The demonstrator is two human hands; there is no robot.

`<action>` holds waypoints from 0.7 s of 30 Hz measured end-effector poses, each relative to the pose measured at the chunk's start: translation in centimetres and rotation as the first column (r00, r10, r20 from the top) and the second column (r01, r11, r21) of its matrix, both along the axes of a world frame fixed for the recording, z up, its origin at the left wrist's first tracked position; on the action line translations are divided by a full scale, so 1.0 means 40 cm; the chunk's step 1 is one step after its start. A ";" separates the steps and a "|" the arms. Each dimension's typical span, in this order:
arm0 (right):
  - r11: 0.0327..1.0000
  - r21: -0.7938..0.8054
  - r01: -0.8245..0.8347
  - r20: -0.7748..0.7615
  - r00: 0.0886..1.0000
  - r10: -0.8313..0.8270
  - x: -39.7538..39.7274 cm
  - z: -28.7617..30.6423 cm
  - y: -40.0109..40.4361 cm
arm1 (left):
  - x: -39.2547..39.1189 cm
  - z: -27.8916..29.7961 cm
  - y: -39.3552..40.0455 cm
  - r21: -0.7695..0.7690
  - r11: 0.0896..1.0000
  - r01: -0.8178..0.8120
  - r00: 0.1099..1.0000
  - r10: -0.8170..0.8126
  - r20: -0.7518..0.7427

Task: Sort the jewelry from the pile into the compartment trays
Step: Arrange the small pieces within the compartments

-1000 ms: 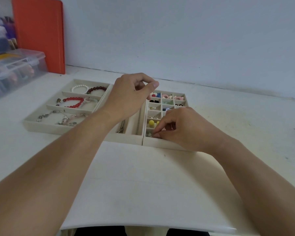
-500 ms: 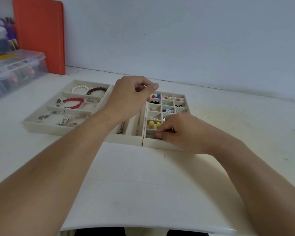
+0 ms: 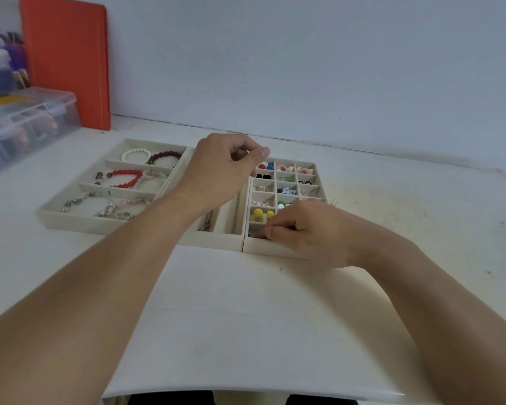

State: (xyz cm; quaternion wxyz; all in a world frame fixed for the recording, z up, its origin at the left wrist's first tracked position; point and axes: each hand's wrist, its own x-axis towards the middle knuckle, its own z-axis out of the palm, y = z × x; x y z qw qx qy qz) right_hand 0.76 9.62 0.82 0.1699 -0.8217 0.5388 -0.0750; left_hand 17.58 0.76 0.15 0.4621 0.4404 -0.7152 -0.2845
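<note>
At the near left cell of the grid tray [image 3: 284,249], the right hand [image 3: 313,232] pinches down with curled fingertips; what it holds is too small to tell. The left hand [image 3: 219,173] hovers curled above the chain tray [image 3: 216,238], thumb against forefinger, contents unseen. The open cells lie just beyond the right hand, which is nearer. No pile shows; bracelets [image 3: 123,178] fill the left tray [image 3: 79,223].
</note>
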 end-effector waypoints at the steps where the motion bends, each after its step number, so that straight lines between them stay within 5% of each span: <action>1: 1.000 -0.002 0.000 -0.002 1.000 0.000 0.000 -0.001 -0.001 | 0.000 0.001 0.001 -0.004 1.000 -0.002 1.000 0.002 0.004; 16: 0.999 -0.024 0.030 0.019 0.999 -0.029 -0.006 0.004 0.001 | 0.000 -0.002 0.002 -0.007 1.000 -0.011 1.000 0.011 0.009; 21: 0.975 -0.169 0.147 0.064 0.988 -0.138 -0.031 0.015 -0.011 | -0.001 -0.003 0.002 -0.013 1.000 -0.019 1.000 0.019 0.017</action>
